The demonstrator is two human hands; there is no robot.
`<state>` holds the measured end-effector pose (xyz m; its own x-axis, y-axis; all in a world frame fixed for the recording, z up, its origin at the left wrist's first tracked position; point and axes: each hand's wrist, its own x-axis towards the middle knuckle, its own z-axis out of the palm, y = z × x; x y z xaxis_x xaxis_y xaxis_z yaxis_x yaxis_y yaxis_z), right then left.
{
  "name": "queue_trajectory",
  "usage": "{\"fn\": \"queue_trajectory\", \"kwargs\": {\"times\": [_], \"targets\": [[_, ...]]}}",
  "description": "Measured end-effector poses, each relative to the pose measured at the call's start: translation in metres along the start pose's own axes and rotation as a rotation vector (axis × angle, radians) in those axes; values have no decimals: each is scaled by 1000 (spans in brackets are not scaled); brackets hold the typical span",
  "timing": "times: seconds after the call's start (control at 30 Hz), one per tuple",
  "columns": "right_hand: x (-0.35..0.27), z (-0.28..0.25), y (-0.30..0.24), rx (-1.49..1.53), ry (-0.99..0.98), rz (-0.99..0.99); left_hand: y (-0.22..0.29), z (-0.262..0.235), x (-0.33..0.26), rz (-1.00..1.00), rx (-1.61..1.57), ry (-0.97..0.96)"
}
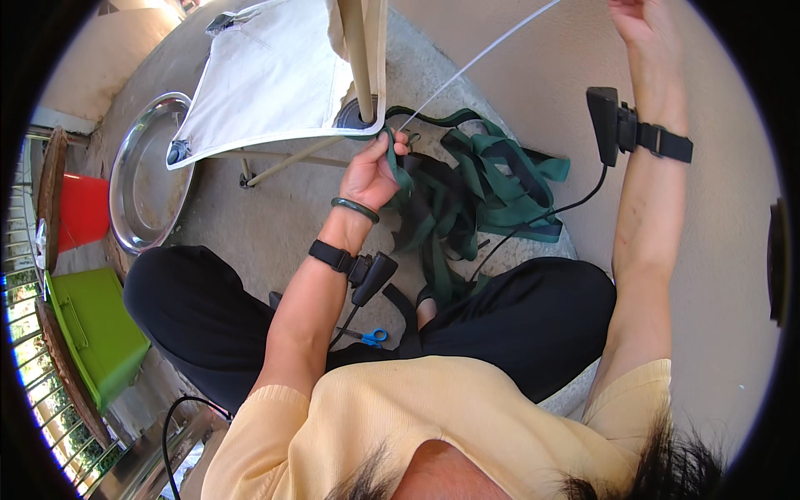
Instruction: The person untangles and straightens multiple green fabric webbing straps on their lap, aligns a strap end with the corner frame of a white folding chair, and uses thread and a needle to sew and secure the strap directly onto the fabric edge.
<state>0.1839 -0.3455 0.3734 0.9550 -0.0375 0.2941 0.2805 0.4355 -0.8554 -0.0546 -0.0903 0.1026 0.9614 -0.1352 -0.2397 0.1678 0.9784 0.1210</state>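
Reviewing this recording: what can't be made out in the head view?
All in the head view:
Right hand: fingertips cut off by the top edge.
White cord: upper end cut off by the top edge; its lower attachment is too small to tell at the left hand.
Green strap: overlapping loops hide parts.
Tan pole: top cut off by the upper edge.
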Motion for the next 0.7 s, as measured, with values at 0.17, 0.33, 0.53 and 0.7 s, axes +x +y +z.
{"fn": "queue_trajectory", "kwargs": {"times": [0.17, 0.33, 0.53, 0.7], "targets": [[4, -81, -42, -96, 174, -64, -2, 2, 0, -40, -10, -37], [-8, -148, -80, -219, 316, -104, 2, -3, 1, -58, -9, -42], [-25, -195, -106, -322, 410, -120, 14, -5, -5, -77, 34, -35], [-35, -200, -156, -471, 450, -173, 10, -8, 0, -188, -35, -66]]}}
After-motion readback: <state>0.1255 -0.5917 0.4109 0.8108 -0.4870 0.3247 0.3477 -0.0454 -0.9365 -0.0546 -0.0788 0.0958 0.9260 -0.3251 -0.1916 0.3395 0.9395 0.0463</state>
